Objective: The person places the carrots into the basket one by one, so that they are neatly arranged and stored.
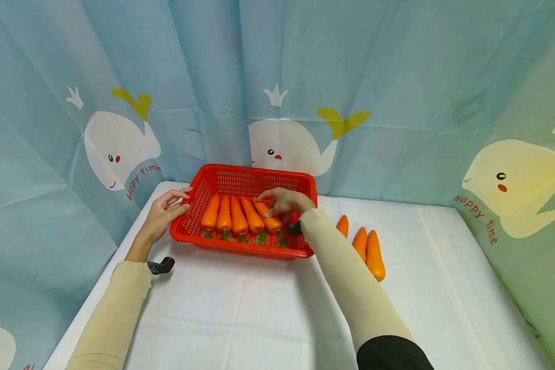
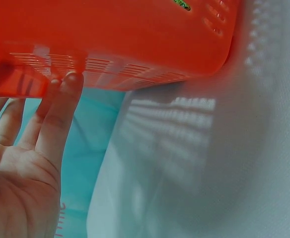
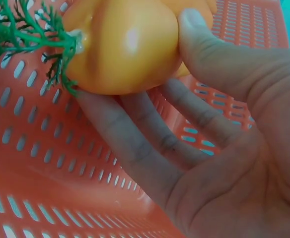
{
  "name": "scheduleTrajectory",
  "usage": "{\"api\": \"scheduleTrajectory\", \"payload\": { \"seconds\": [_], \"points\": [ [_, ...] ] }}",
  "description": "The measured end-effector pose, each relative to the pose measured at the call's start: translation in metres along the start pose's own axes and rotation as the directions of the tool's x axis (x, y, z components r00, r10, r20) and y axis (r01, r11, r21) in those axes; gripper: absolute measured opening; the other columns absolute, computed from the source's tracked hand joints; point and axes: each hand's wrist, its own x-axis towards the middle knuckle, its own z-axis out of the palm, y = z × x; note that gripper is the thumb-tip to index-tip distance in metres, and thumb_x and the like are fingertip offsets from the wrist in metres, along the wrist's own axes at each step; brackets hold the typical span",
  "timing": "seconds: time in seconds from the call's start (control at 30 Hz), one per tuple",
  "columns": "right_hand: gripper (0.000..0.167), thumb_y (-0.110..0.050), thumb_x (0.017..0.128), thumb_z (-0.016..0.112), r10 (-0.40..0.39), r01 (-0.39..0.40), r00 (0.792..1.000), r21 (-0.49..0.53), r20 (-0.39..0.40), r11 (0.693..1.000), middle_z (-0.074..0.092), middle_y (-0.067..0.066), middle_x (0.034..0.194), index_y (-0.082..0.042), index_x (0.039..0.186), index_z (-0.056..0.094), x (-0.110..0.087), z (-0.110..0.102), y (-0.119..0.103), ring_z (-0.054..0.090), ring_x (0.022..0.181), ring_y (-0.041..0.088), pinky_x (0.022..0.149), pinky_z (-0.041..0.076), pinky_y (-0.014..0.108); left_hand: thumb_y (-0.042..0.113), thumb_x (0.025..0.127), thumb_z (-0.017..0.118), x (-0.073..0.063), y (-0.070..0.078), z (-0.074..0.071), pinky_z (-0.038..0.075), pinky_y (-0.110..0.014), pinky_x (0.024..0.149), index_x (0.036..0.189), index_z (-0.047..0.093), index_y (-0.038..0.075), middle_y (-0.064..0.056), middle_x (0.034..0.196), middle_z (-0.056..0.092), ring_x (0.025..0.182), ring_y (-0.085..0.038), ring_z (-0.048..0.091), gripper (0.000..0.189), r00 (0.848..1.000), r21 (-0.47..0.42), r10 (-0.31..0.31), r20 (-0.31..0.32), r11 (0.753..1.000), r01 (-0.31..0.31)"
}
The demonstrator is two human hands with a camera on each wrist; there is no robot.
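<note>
A red perforated plastic basket [image 1: 240,247] stands on the table and holds a row of orange carrots [image 1: 238,218], their green tops towards the near side. Inside it, at the right end of the row, my right hand [image 1: 284,201] holds the last carrot [image 3: 122,47]. In the right wrist view the thumb lies on one side of this carrot and the fingers on the other. My left hand [image 1: 162,213] is at the basket's left end, its fairly straight fingers [image 2: 60,111] touching the outer wall.
On the white table [image 1: 425,288], right of the basket, lie three more carrots [image 1: 374,257], partly behind my right forearm. A blue curtain [image 1: 398,77] with printed whales hangs close behind the basket and along both sides.
</note>
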Motion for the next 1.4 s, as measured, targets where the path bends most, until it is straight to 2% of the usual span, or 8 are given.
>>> {"api": "scheduleTrajectory", "payload": {
  "seconds": [0.33,0.57,0.8,0.93,1.07,1.23,1.3,1.4],
  "points": [
    [0.058,-0.012,0.091,0.077,-0.01,0.01,1.0,-0.006,0.016,1.0,0.054,0.017,0.137,-0.026,0.144,0.058,0.0,-0.004,0.002,0.06,0.115,0.034,0.08,0.062,0.046,0.007,0.099,0.066,0.001,0.002,0.001,0.051,-0.018,0.096,0.119,0.055,-0.011,-0.018,0.153,0.05,0.142,-0.03,0.045,0.03,1.0,-0.002,-0.012,-0.001,1.0,0.012],
    [0.063,-0.017,0.094,0.074,-0.009,0.011,0.998,-0.031,0.064,0.999,0.051,0.017,0.143,-0.026,0.151,0.049,-0.004,-0.006,0.002,0.058,0.119,0.035,0.083,0.061,0.046,0.006,0.098,0.068,0.002,0.0,0.002,0.05,-0.017,0.098,0.118,0.057,-0.01,-0.016,0.152,0.051,0.142,-0.028,0.044,0.028,1.0,-0.008,-0.017,-0.005,1.0,0.017],
    [0.074,-0.024,0.092,0.078,-0.028,0.033,0.998,-0.082,0.058,0.996,0.054,0.017,0.143,-0.025,0.156,0.04,-0.011,-0.008,0.003,0.06,0.119,0.033,0.088,0.06,0.047,0.007,0.099,0.067,-0.002,-0.002,0.001,0.046,-0.015,0.1,0.118,0.056,-0.011,-0.018,0.153,0.049,0.142,-0.023,0.045,0.029,1.0,0.018,-0.017,0.0,1.0,0.017],
    [0.078,-0.024,0.093,0.078,-0.081,0.088,0.995,-0.117,0.059,0.989,0.057,0.017,0.14,-0.023,0.158,0.035,-0.018,-0.013,0.004,0.061,0.118,0.031,0.093,0.058,0.048,0.005,0.099,0.066,-0.002,-0.001,0.002,0.047,-0.015,0.1,0.119,0.055,-0.013,-0.02,0.153,0.049,0.141,-0.022,0.046,0.03,1.0,0.004,-0.013,0.0,1.0,0.013],
    [0.079,-0.024,0.094,0.076,-0.158,0.167,0.985,-0.175,0.064,0.97,0.058,0.02,0.136,-0.021,0.159,0.031,-0.026,-0.02,0.001,0.062,0.115,0.031,0.092,0.058,0.049,0.003,0.098,0.066,-0.002,0.0,0.003,0.048,-0.016,0.099,0.12,0.054,-0.014,-0.021,0.153,0.049,0.141,-0.024,0.046,0.03,1.0,-0.008,-0.01,0.004,1.0,0.01],
    [0.079,-0.026,0.094,0.077,-0.238,0.238,0.971,-0.244,0.03,0.94,0.056,0.018,0.129,-0.021,0.159,0.032,-0.039,-0.029,-0.01,0.062,0.109,0.04,0.09,0.057,0.053,0.002,0.098,0.066,-0.001,0.002,0.004,0.048,-0.016,0.099,0.119,0.054,-0.014,-0.022,0.152,0.049,0.141,-0.023,0.045,0.029,1.0,-0.01,-0.002,-0.009,1.0,0.002],
    [0.079,-0.027,0.094,0.077,-0.267,0.262,0.963,-0.259,0.017,0.93,0.057,0.019,0.126,-0.021,0.159,0.032,-0.045,-0.032,-0.014,0.062,0.101,0.043,0.087,0.058,0.054,0.001,0.098,0.065,-0.001,0.002,0.003,0.048,-0.016,0.099,0.119,0.053,-0.015,-0.024,0.152,0.048,0.14,-0.021,0.046,0.029,1.0,-0.016,0.006,-0.007,1.0,-0.006],
    [0.078,-0.029,0.093,0.077,-0.336,0.316,0.942,-0.303,-0.016,0.899,0.059,0.019,0.128,-0.019,0.159,0.035,-0.056,-0.036,-0.02,0.063,0.099,0.037,0.083,0.059,0.05,0.001,0.098,0.065,-0.002,0.002,0.003,0.05,-0.017,0.098,0.118,0.053,-0.016,-0.024,0.152,0.048,0.138,-0.018,0.048,0.029,1.0,-0.023,0.016,-0.001,1.0,-0.016]
  ]
}}
